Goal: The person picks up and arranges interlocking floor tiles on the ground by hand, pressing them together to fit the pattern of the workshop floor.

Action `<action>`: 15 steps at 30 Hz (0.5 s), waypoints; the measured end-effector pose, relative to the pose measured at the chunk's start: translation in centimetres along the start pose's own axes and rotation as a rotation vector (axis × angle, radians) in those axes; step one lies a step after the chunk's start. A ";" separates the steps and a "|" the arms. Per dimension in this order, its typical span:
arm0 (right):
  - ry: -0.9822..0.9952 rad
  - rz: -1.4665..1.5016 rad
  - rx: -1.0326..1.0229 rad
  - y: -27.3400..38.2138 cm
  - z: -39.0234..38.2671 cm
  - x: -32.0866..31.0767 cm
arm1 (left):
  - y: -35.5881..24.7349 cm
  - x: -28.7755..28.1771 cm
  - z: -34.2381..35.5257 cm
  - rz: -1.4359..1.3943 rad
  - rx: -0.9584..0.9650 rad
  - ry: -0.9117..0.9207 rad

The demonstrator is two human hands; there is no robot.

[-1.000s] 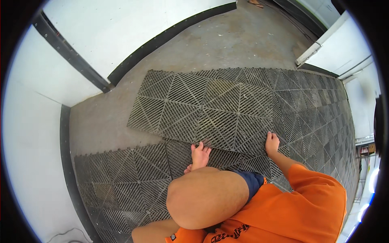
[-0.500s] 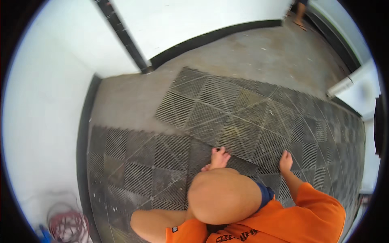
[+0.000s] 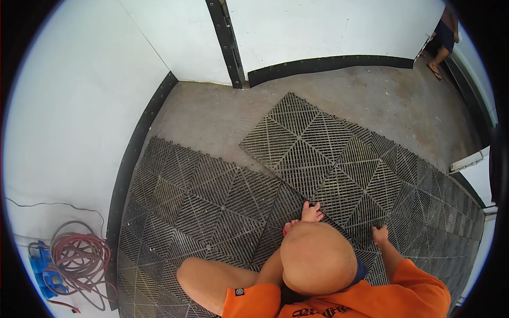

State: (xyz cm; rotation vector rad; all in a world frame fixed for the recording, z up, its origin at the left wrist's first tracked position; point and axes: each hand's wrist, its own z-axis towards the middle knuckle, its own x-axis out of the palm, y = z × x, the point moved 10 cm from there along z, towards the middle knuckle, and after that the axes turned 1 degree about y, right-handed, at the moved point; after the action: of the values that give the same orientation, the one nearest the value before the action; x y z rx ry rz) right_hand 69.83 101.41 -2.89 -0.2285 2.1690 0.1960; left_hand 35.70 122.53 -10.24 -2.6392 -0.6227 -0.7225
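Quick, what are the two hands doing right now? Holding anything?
Left hand: open, fingers pressed on the grey grid floor tile, holding nothing.
Right hand: open, resting on the same tile, holding nothing.

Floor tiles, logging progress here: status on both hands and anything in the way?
Left hand and right hand flat, open, on the angled grid tile panel. Panel overlaps the laid tiles. Bent knee hides part of the seam.

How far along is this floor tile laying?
Done: dark grey grid floor tiles cover the left floor. In hand: left hand and right hand press a skewed tile section flat. Left: bare concrete floor toward the white wall.
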 end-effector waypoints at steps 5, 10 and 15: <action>0.080 -0.012 -0.066 2.8 -3.3 0.6 | -1.0 -2.5 1.2 -0.017 0.029 0.008; 0.101 -0.039 -0.016 1.8 -4.8 0.9 | -0.8 -1.1 0.1 0.009 -0.010 0.027; 0.109 -0.024 -0.012 1.5 -5.6 0.4 | -0.4 -0.8 -0.8 0.025 -0.004 -0.064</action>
State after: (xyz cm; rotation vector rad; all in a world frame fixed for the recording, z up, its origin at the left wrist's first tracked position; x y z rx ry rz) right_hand 64.82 101.56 0.06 -0.2779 2.2724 0.1866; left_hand 34.53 122.28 -9.99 -2.6778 -0.6049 -0.6344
